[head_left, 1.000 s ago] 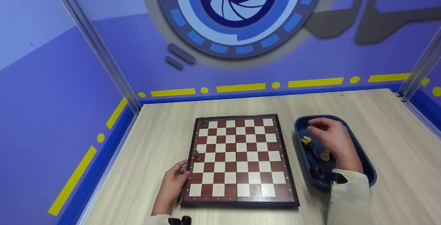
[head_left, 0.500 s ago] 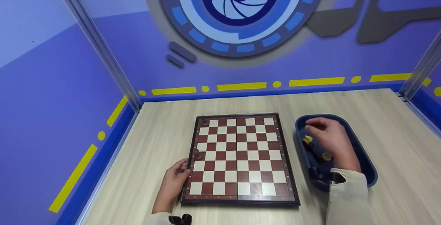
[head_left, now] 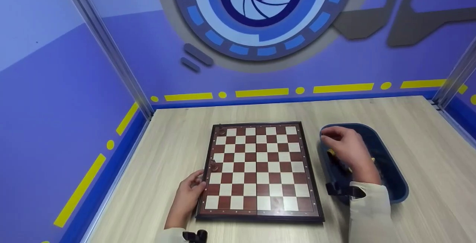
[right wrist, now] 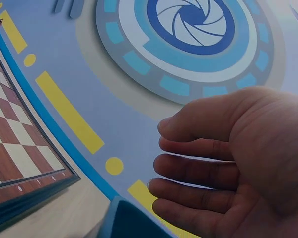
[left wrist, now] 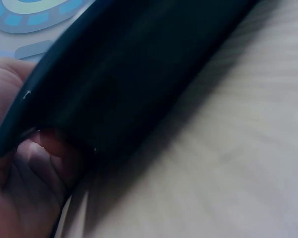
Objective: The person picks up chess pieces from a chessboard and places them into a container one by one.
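A brown-and-white chessboard [head_left: 256,168] lies on the table in the head view. My left hand [head_left: 190,194] grips its left edge, and the left wrist view has fingers curled round the dark board side [left wrist: 114,74]. Two dark red chess pieces stand in the leftmost column: one chess piece [head_left: 222,130] at the far corner, another chess piece [head_left: 214,166] nearer the middle. My right hand [head_left: 347,152] hovers over the dark blue tray [head_left: 394,183], fingers gently bent. In the right wrist view, nothing shows between thumb and fingers.
In the tray lie a few chess pieces, among them a yellowish chess piece [head_left: 331,153], mostly hidden under the right hand. The tray stands just right of the board. Blue panels [head_left: 230,79] rise behind the table [head_left: 174,131] and at both sides.
My right hand has moved a little left over the tray, covering more of the pieces. The left hand stays on the board's edge. The head view has shifted slightly.
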{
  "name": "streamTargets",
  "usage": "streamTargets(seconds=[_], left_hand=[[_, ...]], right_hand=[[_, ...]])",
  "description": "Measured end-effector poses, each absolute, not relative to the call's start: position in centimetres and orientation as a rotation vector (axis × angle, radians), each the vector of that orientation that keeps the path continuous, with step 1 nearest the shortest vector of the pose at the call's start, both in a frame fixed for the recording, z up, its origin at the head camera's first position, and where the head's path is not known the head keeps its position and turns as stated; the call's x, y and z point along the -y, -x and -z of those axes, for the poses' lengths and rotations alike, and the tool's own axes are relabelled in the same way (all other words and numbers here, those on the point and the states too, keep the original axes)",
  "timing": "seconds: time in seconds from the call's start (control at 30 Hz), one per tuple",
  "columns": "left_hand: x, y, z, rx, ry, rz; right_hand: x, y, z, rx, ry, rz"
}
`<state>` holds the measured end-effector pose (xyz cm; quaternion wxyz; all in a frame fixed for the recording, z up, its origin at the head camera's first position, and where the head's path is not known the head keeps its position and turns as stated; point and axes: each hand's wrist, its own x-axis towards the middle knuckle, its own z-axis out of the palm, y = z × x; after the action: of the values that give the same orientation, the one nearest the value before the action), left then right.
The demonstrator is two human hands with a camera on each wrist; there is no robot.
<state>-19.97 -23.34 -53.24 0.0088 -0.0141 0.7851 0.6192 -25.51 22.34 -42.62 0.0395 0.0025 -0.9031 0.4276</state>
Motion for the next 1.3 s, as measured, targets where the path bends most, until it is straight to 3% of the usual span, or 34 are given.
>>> streamTargets(seconds=[0.57,1.3], left_hand=[[23.3,20.1,53.2,-2.467,0.063,-1.91],[23.4,20.1,53.3,-2.487,0.007,-1.915]], right_hand=[[-19.6,25.8,43.2,2.732,-0.256,-1.226],[-15.1,26.2,44.5,2.749,-0.302,-1.271]])
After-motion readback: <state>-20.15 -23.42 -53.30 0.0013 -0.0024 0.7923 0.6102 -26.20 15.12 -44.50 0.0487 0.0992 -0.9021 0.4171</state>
